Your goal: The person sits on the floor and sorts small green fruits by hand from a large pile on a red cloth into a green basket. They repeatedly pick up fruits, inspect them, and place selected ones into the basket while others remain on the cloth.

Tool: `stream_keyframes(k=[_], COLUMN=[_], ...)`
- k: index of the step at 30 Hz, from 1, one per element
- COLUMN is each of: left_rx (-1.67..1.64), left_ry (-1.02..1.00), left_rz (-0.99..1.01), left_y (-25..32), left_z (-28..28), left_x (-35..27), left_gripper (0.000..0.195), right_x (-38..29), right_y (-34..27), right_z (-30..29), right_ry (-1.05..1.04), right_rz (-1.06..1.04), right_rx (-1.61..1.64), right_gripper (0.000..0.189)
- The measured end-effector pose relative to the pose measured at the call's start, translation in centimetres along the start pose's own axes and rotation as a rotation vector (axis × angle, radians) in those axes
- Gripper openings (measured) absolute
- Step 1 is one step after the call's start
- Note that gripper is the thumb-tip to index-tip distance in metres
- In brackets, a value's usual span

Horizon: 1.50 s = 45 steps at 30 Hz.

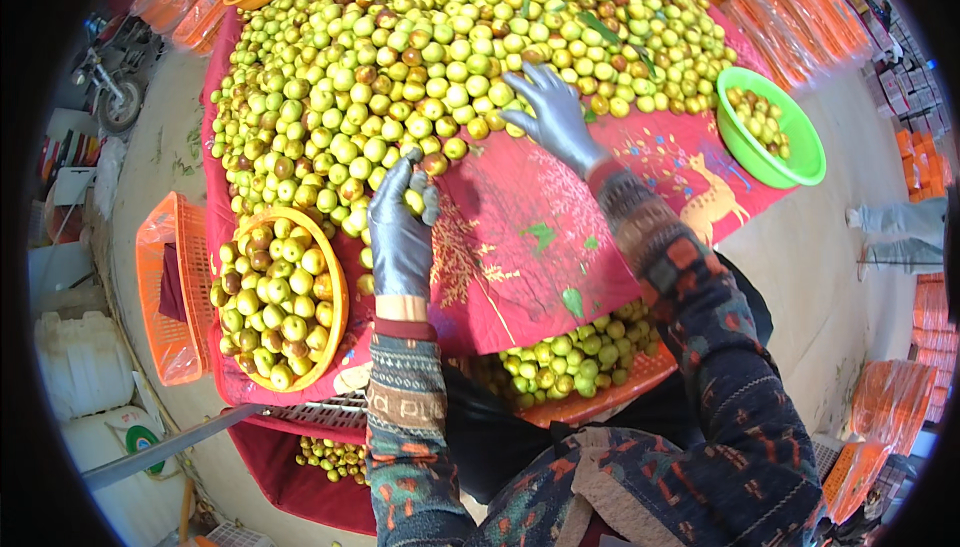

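A wide heap of green and brown-blotched jujube fruits (420,44) covers the far part of a red patterned cloth (540,232). My left hand (403,224), in a grey glove, is closed around a greenish jujube (413,201) at the near edge of the heap. My right hand (551,112), gloved alike, reaches over the heap's near edge with its fingers apart; whether its fingertips touch fruit is unclear. An orange basket (341,299) full of jujubes stands left of my left hand. To the right, a green basin (806,146) holds some yellowish-brown ones.
Below the cloth's near edge is an orange-red crate (637,378) with green fruit. An empty orange crate (161,329) stands at the left. Wrapped orange crates (802,22) are stacked at the far right. A metal bar (180,438) juts out lower left. A person's legs (904,232) show at the right.
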State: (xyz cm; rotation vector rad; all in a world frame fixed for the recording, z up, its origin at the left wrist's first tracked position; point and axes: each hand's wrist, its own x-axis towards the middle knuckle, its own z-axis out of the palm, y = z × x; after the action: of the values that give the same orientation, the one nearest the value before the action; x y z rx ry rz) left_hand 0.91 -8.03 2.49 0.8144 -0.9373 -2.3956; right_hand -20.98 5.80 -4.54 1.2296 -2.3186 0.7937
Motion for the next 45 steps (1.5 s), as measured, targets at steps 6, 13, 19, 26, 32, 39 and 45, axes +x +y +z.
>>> stream_keyframes(k=[6, 13, 19, 26, 32, 39, 45], left_rx=[0.137, 0.070, 0.061, 0.023, -0.004, 0.101, -0.052], left_ry=[-0.010, 0.006, 0.101, 0.135, 0.050, -0.043, -0.037], left_rz=[-0.029, -0.149, -0.143, -0.138, -0.075, 0.014, -0.064], left_y=[0.0, -0.2, -0.1, -0.2, 0.0, -0.2, 0.2], left_z=[1.1, 0.6, 0.9, 0.2, -0.6, -0.9, -1.0], left_x=[-0.7, -1.4, -1.1, -0.5, 0.1, 0.4, 0.8], left_gripper=[0.028, 0.032, 0.031, 0.028, 0.027, 0.034, 0.024], right_x=[13.3, 19.3, 21.5, 18.0, 11.4, 3.0, -4.4], right_y=[0.7, 1.8, 1.7, 1.0, -1.2, -0.7, 2.4], right_z=[6.4, 13.0, 12.4, 7.7, 4.2, -1.5, -6.9], right_ry=[-0.110, -0.354, -0.706, -0.914, -0.869, -0.730, -0.486], right_rz=[0.022, 0.057, 0.049, -0.018, -0.087, -0.153, -0.151], right_rx=[-0.156, -0.053, -0.129, -0.164, -0.048, 0.058, -0.036], right_gripper=[0.059, 0.044, 0.062, 0.059, 0.048, 0.041, 0.038])
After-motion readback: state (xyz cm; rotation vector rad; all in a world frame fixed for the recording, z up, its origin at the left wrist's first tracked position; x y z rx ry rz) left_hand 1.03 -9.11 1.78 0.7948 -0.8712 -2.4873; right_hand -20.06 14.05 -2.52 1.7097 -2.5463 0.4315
